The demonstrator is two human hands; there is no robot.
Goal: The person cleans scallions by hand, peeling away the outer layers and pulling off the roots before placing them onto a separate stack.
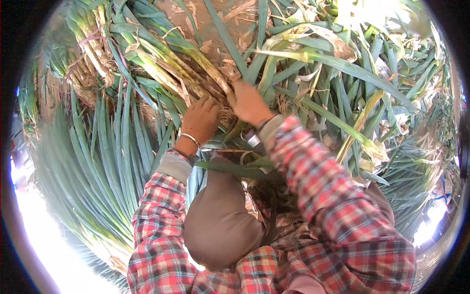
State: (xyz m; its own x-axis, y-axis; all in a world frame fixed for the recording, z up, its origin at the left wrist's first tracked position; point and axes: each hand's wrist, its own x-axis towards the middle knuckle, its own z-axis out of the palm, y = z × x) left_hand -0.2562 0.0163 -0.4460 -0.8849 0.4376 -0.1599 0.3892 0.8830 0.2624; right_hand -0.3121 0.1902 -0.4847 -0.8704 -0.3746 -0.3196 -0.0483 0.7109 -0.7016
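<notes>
In front of me, a bundle of long green onions (164, 61) lies slanting, leaves to the far left and dirty, yellowed root ends toward my hands. My left hand (199, 120), with a white bracelet at the wrist, has its fingers bent around the stalk ends on the near side. Close on its right, my right hand (250, 104) is closed at the root end of one brownish stalk (215, 74). Its fingertips are partly hidden. Brown roots lie between the two hands. A loose green leaf (232, 169) crosses just above my knee.
Bunches of onions tied with purple string (93, 36) lie at the far left. A large fan of green onions (105, 152) spreads on my left. Loose leaves and peelings (362, 78) heap up on the right, with another pile (413, 171) beyond. Dry scraps litter the brown ground (215, 24).
</notes>
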